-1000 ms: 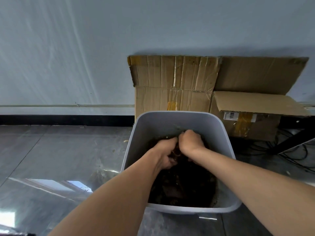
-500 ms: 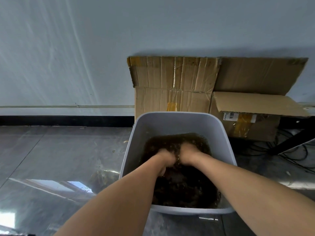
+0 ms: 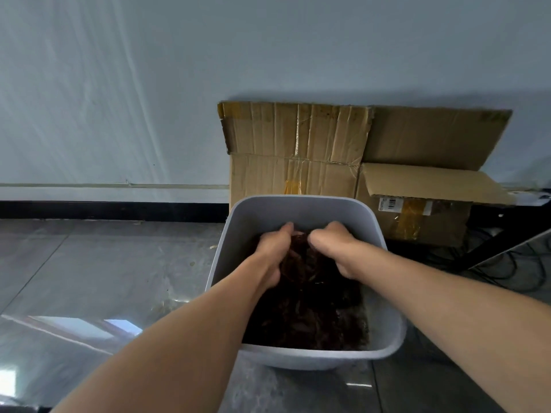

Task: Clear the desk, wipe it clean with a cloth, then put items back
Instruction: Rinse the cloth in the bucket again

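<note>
A: Fingers (image 3: pixel 284 231) of left hand (image 3: pixel 274 251) and right hand (image 3: pixel 337 248) are curled round the dark cloth (image 3: pixel 301 254), centre frame, inside the grey bin (image 3: pixel 298 210).
B: Rinse step is judged in hand. Next, cloth is to be wrung out over the bin.

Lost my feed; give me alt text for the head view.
The left hand and right hand grip a dark cloth inside a grey tub on a glossy floor. Cardboard boxes stand against the pale wall behind it.
</note>
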A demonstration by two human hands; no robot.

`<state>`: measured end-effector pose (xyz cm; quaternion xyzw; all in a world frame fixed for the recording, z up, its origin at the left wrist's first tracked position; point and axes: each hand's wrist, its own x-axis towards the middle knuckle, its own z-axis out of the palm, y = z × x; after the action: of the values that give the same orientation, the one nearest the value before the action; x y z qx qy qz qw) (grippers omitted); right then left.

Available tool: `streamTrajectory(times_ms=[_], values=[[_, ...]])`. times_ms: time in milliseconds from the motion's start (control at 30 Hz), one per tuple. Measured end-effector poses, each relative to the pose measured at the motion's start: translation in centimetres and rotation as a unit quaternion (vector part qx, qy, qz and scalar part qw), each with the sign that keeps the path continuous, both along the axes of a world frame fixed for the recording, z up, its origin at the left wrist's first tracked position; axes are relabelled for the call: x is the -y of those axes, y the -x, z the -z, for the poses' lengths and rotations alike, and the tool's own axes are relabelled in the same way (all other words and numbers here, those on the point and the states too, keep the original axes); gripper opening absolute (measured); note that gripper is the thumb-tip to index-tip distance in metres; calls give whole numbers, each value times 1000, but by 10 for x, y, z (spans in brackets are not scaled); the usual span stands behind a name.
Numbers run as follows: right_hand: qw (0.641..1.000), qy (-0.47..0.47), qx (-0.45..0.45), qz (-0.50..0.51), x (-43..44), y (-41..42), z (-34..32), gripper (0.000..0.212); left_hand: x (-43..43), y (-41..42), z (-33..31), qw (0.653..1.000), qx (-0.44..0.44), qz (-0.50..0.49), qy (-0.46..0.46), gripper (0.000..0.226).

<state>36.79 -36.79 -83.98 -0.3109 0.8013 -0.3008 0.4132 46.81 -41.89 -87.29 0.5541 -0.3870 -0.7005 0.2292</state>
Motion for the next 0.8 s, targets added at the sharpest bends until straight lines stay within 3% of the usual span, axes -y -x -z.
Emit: streamTrajectory(times_ms=[100,233,400,467,533,600,700,800], values=[[991,-76,31,-107,-5,5,-11,26,1,-3,1,1000,7,-26,11,45],[997,-3,11,-71,-2,3,-9,32,2,-5,4,999,22,-49,2,48],[966,52,249,42,7,3,-16,22,-1,-11,7,984,-1,52,-171,67],[961,49,269,50,8,4,-16,31,0,-9,11,978,-28,76,-191,59],[982,30,185,36,10,3,-7,42,3,-6,17,982,-27,67,-175,45],[999,7,40,6,10,0,3,42,5,-3,22,989,16,62,-134,34],[985,-41,-127,-109,8,-6,18,41,6,-1,39,990,140,34,6,37],[954,-84,-198,-211,7,-13,32,60,1,-4,38,934,317,61,154,42]])
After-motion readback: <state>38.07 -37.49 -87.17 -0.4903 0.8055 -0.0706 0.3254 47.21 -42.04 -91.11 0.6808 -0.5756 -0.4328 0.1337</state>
